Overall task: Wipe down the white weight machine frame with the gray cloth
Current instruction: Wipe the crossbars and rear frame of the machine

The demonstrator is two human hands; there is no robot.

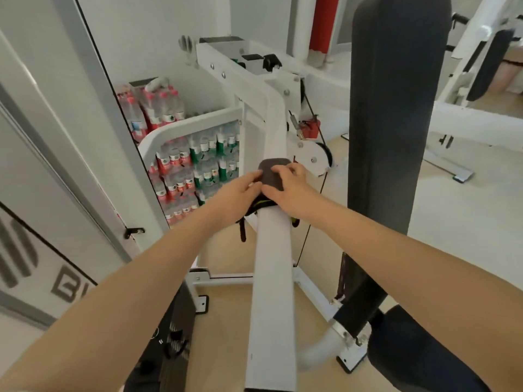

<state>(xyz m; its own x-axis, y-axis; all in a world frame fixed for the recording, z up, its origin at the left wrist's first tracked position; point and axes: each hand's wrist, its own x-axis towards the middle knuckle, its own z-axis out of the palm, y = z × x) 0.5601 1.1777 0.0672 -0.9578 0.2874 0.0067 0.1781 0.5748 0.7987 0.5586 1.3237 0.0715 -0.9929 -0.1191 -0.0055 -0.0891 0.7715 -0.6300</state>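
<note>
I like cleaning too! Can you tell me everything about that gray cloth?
The gray cloth is dark gray, soft-looking and folded into a small pad with rounded corners. It lies flat on top of the sloping white frame beam. The left hand touches its left edge, and the right hand presses on it from the right. Its near part is hidden under the hands.

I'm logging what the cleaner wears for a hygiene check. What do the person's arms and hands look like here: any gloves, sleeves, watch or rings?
Both forearms are bare as far as the frame shows, with no sleeves in view. The left hand and right hand wear no gloves. No watch, wristband or ring shows on either wrist or on the fingers that are visible.
</note>
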